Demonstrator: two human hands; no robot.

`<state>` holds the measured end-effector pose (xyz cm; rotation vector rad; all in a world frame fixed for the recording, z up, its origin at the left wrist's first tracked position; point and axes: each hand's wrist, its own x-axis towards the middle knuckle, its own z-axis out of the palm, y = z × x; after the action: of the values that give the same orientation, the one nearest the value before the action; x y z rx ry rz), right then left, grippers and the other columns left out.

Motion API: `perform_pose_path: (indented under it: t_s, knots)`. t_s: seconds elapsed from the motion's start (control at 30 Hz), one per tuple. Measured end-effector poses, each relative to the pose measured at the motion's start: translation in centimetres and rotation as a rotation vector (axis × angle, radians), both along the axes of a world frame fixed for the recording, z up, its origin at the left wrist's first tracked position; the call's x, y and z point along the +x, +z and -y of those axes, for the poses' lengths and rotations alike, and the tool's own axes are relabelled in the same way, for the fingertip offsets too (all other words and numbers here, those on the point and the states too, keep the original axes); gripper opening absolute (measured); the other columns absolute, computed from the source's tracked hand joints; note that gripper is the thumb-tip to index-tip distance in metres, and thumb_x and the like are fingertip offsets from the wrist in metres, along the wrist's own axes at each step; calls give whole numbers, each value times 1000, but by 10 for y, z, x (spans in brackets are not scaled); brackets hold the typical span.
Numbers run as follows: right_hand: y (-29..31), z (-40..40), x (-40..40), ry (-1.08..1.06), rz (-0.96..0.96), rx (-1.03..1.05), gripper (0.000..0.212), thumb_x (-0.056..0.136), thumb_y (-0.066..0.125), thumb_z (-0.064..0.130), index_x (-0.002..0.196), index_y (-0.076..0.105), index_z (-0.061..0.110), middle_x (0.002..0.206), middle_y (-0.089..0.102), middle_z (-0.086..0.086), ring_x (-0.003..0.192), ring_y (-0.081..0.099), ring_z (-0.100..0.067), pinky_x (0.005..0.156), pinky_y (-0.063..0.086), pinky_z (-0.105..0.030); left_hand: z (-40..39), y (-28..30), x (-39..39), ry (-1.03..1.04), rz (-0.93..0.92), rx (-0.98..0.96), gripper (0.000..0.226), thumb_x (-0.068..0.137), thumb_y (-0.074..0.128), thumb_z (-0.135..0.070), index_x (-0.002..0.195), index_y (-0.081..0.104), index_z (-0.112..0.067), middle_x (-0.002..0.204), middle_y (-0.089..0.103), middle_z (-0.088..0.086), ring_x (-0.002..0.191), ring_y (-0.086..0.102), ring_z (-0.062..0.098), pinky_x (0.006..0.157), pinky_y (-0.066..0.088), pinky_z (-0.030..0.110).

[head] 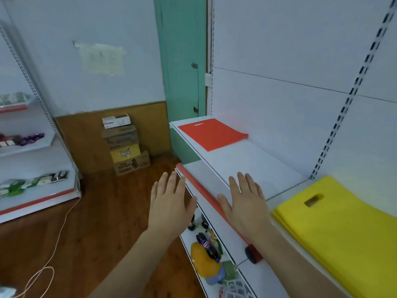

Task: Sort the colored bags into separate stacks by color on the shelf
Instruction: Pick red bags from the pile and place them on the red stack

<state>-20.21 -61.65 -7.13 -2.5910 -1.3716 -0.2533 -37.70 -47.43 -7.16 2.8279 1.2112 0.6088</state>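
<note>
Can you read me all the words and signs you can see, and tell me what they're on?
No words can be read clearly.
Cola bottle on the lower shelf: a round red, white and blue logo, lettering too small.
Yellow carton on the floor: a printed mark, too blurred.
Brown cartons: dark print, unreadable.
Paper on the wall: faint, unreadable.
Red bags and yellow bags: no text.

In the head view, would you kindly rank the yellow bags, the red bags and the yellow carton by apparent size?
1. yellow bags, though nearest the camera
2. red bags
3. yellow carton, far off on the floor
</note>
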Motion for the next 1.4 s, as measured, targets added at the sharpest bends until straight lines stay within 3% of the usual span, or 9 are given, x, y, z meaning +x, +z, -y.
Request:
perform_pose_path:
  t_s: [0.2,0.37,0.57,0.7,0.97,1.1,1.27,1.4]
  knots:
    - [-7,-84,33,-54,-4,-17,99,91,-14,72,168,22,20,175,15,-11,163,7,-31,130,15,-51,-91,-14,34,-34,9,-18,70,104,31,-66,162,35,-28,172,25,1,162,9,27,127,2,46]
    - [-6,-151,59,-149,-15,-29,81,105,12,67,168,23,18,175,16,-13,163,8,-31,131,14,-52,-183,-13,76,-123,-8,-36,72,104,25,-68,164,31,-29,174,22,1,162,7,27,128,2,46]
    - [-9,-207,82,-311,-42,-33,82,104,12,68,167,23,18,175,17,-12,162,7,-30,131,13,-50,-270,-1,128,-271,-33,-41,71,104,24,-65,163,30,-26,171,28,3,160,17,28,130,14,48]
    - [-12,-238,100,-385,-63,-48,80,105,18,67,168,23,18,175,17,-13,162,8,-31,131,14,-49,-303,-11,158,-356,-70,-87,70,105,27,-63,163,30,-24,169,32,3,158,23,26,130,19,47]
    - [-21,-310,170,-528,-91,-56,81,104,21,69,167,24,18,174,16,-14,162,9,-33,130,15,-51,-378,-20,255,-459,-135,-71,68,108,24,-58,164,30,-20,171,28,5,159,17,27,131,15,48]
    - [-30,-336,195,-574,-134,-132,89,100,19,75,168,19,18,174,13,-16,161,8,-35,129,13,-53,-408,-22,297,-514,-174,-65,76,103,28,-66,163,31,-19,170,28,6,158,19,29,130,16,49]
    - [-40,-343,204,-650,-196,-184,96,95,14,83,168,19,21,174,18,-10,161,12,-32,128,13,-54,-435,-37,333,-687,-317,-98,92,95,22,-82,167,22,-23,175,12,1,162,6,25,131,6,49]
    - [-39,-345,200,-718,-121,-172,89,97,21,80,165,27,23,169,33,2,157,25,-26,126,21,-52,-435,-44,350,-829,-312,-11,84,99,20,-76,163,34,-22,171,29,1,160,16,24,130,8,48]
